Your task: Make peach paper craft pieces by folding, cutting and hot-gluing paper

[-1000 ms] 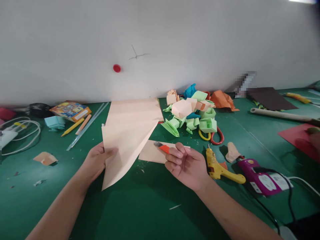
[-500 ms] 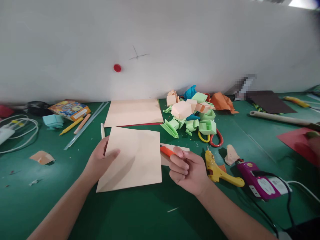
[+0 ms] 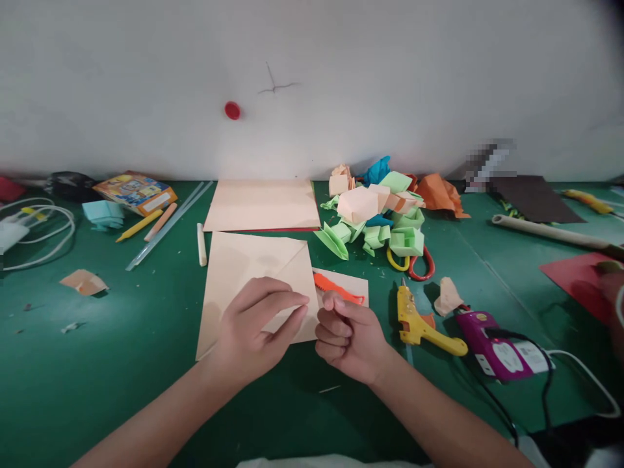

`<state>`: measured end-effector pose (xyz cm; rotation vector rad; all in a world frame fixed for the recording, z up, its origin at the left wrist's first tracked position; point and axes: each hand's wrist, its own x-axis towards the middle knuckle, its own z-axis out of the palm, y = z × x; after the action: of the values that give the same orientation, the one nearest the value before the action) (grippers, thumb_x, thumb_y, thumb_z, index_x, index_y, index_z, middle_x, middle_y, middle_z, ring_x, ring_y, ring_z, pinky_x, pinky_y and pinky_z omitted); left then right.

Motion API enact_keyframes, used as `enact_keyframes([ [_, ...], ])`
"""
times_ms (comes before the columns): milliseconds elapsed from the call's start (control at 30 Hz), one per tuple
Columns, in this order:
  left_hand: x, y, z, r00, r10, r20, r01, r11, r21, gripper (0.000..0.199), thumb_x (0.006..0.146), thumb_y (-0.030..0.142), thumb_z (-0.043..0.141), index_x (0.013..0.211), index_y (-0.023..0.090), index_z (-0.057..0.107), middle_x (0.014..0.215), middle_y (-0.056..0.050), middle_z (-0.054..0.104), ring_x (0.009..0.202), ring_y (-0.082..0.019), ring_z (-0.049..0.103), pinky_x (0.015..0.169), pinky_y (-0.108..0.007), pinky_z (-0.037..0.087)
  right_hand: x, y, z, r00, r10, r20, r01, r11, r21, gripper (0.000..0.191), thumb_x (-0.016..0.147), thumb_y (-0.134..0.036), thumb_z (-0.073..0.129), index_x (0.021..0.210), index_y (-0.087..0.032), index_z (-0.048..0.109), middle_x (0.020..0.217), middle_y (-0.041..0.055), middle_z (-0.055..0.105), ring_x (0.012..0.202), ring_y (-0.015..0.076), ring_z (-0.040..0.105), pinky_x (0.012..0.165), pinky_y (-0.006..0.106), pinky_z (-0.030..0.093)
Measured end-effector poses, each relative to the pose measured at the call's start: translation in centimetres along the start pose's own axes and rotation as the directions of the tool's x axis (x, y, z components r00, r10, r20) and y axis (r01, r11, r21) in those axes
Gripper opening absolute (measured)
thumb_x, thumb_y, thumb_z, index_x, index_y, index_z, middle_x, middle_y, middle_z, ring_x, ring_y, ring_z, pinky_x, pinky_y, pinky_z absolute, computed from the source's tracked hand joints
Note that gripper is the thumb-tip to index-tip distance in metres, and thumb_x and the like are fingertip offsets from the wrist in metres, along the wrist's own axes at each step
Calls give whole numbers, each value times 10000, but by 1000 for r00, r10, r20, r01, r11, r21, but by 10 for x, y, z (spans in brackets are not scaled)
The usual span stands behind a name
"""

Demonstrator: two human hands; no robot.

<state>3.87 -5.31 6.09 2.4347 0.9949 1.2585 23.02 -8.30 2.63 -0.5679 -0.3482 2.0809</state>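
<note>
A cream paper sheet (image 3: pixel 253 260) lies on the green table, with a diagonal line across its upper right corner. Above its lower part, my left hand (image 3: pixel 263 318) has thumb and fingertips brought together; whatever is between them is too small to make out. Facing it on the right, my right hand (image 3: pixel 346 331) has its fingers curled in and thumb pressed on the index finger, its inside hidden. An orange cutter (image 3: pixel 336 286) rests on a smaller cream piece (image 3: pixel 358 279) just beyond my right hand, touched by neither hand as far as I see.
Behind are stacked cream sheets (image 3: pixel 263 205) and folded paper pieces (image 3: pixel 358 205). To the right lie scissors (image 3: pixel 422 265), a yellow glue gun (image 3: pixel 414 318) and a purple power block (image 3: pixel 502 351) with cables. Another person's hand (image 3: pixel 617 292) is by red paper (image 3: pixel 580 279) at the far right.
My left hand has let go of the cream sheet, which now lies flat, and moved right towards my right hand. The orange cutter has left my right hand and lies on the smaller piece.
</note>
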Motion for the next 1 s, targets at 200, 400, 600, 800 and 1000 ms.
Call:
enact_keyframes([
  [200,14,6,14,1000,28,-13,-29,995,-98,123,903,94,661,952,198,703,894,-26,708,798,-128,685,703,-245,568,3,3,0,1000,-16,-12,16,1000,9,262,791,-396,834,773,-223,638,450,-130,229,436,67,100,407,170,135],
  [400,8,5,20,1000,-14,-1,14,992,-123,127,890,84,641,938,198,672,896,-33,697,822,-144,676,706,-265,565,5,6,-1,999,-31,-42,31,999,22,251,781,-387,851,777,-214,669,455,-128,262,432,61,108,406,167,147],
  [600,8,3,20,1000,-24,5,25,990,-137,122,879,70,644,889,191,655,859,-25,686,798,-133,659,700,-250,555,5,8,0,998,-38,-44,38,999,8,269,790,-399,851,789,-215,655,459,-129,282,434,61,119,417,168,157],
  [800,6,5,19,998,-45,-38,39,990,-135,111,854,78,643,854,188,634,800,-3,645,660,-93,570,613,-221,520,5,20,0,992,-126,-14,124,988,-88,281,877,-463,777,820,-214,659,468,-123,302,442,62,131,443,184,166],
  [1000,4,6,20,996,-54,-66,46,992,-120,125,848,71,628,839,195,627,807,2,643,637,-89,558,576,-213,496,5,25,0,973,-219,-77,198,956,-219,297,870,-484,778,821,-207,685,474,-113,306,462,69,163,468,218,172],
])
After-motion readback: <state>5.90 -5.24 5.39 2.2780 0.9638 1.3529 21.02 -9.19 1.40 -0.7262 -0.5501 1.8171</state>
